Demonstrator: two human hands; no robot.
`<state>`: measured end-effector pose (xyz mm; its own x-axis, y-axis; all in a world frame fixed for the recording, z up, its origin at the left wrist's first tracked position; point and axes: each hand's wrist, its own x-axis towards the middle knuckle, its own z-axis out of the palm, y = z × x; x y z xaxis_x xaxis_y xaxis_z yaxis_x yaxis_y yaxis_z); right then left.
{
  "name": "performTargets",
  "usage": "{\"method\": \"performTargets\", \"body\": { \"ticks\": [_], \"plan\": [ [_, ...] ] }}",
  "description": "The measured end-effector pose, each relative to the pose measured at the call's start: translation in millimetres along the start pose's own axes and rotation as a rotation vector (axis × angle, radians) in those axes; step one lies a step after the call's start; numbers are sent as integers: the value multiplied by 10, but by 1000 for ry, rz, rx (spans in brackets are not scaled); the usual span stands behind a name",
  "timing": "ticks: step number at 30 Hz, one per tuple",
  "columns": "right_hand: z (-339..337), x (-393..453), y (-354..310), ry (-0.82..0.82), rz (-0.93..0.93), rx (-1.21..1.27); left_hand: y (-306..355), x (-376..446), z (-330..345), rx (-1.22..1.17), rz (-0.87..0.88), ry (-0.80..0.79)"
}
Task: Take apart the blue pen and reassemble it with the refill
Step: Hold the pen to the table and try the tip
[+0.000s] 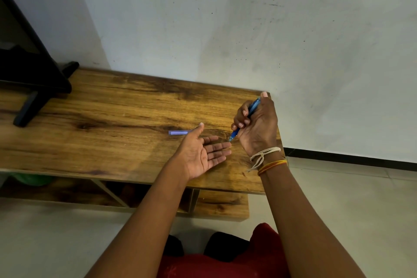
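The blue pen (250, 113) is gripped in the right hand (257, 124) at centre-right of frame, fingers curled tight round the barrel, thumb pressed on the top end. It is held tilted, tip down-left, w/ the tip at or just above the fingertips of the left hand (200, 153); actual contact can't be told. The left hand is laid palm-up and fully open on the wooden table (108, 119), nothing held in it. A pale purple pen piece (179, 132) is seen flat on the table just left of the left thumb, which partly covers its right end, so cap vs. barrel section can't be told.

The right hand is close to the table's right edge and far-right corner; little tabletop is left on that side. Wide open wood is left toward centre-left of frame. The near edge runs under both forearms.

Table top is dark-grained brown wood, w/ a lower shelf (221, 204) seen beneath. A scuffed white wall (248, 29) stands behind, pale floor tiles (349, 198) at lower right w/ a dark skirting strip. A black stand (33, 88) sits at upper left, cut off by the frame edge. Thread bands (268, 160) are worn on the right wrist.

Something green (31, 179) under the table at left is blurred, not identifiable. Red clothing (237, 264) is seen at bottom centre.
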<state>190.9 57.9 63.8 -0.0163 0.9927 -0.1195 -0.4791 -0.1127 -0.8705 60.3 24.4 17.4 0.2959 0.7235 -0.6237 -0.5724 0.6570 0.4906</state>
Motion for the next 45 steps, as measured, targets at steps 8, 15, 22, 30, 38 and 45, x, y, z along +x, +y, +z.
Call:
{"method": "performTargets", "body": {
  "ticks": [8, 15, 22, 30, 38, 45],
  "plan": [
    [29, 10, 9, 9, -25, -63, 34, -12, -50, 11, 11, 22],
    [44, 12, 19, 0, -19, -75, 43, -9, -73, 15, 13, 20],
    [80, 13, 37, -10, -23, -74, 76, -27, -85, 15, 11, 25],
    [52, 20, 74, -48, -2, -93, 71, -33, -77, 18, 14, 36],
    [89, 18, 74, -72, 15, -105, 74, -37, -67, 23, 15, 44],
    [44, 8, 54, -57, 19, -88, 49, -19, -46, 22, 14, 49]
  ]
}}
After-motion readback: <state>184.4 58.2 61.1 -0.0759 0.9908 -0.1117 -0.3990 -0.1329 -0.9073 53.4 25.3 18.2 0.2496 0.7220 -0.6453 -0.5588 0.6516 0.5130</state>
